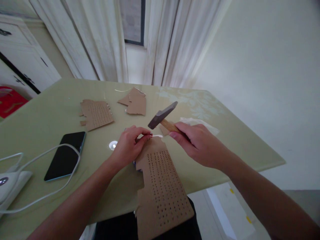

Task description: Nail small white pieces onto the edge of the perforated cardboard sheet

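Observation:
My right hand (pixel 197 143) grips the wooden handle of a small hammer (pixel 162 115), whose dark metal head is raised just above the table. My left hand (pixel 131 144) pinches a thin white piece (pixel 157 136) at the top edge of a perforated cardboard strip (pixel 162 188). That strip lies on the green table (pixel 45 123) and hangs over its near edge toward me. The hammer head hovers a little above and to the right of my left fingertips.
Two more torn cardboard pieces lie further back: a perforated cardboard (pixel 97 114) and a plain cardboard (pixel 135 101). A black phone (pixel 66 155) with a white cable (pixel 40 156) lies at left, beside a white device (pixel 8 183). A clear plastic wrapper (pixel 200 122) sits behind my right hand. Curtains hang behind.

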### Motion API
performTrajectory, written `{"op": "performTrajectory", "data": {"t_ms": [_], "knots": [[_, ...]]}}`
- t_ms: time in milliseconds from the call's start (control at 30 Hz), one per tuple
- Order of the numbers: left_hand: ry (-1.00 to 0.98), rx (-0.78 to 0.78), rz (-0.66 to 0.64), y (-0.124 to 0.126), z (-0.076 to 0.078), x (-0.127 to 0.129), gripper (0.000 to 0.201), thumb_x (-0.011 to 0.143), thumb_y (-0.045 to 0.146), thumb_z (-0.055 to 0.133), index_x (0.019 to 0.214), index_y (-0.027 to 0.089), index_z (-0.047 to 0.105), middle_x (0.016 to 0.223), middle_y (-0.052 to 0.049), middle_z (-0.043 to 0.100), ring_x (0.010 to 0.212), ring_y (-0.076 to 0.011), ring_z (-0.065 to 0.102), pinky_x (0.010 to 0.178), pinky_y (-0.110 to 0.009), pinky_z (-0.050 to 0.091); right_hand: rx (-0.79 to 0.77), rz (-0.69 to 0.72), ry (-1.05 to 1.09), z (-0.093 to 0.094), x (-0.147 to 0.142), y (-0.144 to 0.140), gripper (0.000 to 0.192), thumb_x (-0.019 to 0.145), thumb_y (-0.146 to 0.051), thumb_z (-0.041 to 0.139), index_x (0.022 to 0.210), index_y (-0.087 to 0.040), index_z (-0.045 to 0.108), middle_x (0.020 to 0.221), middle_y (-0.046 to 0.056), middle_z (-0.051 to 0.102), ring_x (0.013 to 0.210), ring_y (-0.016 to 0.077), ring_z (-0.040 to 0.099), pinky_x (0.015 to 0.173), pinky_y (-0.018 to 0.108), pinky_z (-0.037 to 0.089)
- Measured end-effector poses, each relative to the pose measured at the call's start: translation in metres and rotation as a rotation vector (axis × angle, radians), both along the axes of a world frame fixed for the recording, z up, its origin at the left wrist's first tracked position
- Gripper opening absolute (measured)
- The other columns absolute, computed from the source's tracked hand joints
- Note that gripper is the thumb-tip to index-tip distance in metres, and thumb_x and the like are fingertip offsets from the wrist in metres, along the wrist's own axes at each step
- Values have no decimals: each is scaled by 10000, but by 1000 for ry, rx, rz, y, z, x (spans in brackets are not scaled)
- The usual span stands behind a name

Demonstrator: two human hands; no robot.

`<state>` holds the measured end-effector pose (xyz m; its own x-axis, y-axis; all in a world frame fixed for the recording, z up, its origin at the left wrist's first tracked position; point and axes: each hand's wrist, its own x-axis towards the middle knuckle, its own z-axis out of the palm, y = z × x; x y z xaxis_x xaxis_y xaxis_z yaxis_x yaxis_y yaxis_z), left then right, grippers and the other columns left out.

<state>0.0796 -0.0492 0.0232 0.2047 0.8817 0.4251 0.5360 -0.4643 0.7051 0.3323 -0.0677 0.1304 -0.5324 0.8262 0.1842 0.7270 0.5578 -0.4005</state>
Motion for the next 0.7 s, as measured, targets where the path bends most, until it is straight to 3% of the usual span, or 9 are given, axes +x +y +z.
{"op": "performTrajectory", "data": {"t_ms": [167, 567, 700], "knots": [[11, -19, -11, 3, -2, -1, 162, 984, 340, 687, 915, 256, 806, 789, -14, 738, 751, -205, 639, 778, -347, 493, 8, 21, -190, -3, -3, -1, 328, 1147, -432, 482, 933, -210, 594, 741, 39, 610, 630, 187, 477, 650, 361, 214], [-16, -51, -23, 3, -7, -1, 162, 982, 339, 699, 930, 255, 828, 798, -27, 733, 775, -212, 665, 757, -348, 518, 3, -2, -135, -1, -5, -4, 354, 1157, -441, 479, 910, -218, 602, 725, 24, 603, 655, 189, 514, 655, 347, 249], [-30, -54, -53, 3, -8, -3, 147, 976, 342, 708, 993, 250, 822, 920, -45, 781, 852, -225, 697, 787, -356, 530, -13, -20, -113, -8, -6, -3, 344, 1151, -428, 487, 899, -220, 595, 714, 24, 599, 656, 188, 510, 650, 343, 249]]}}
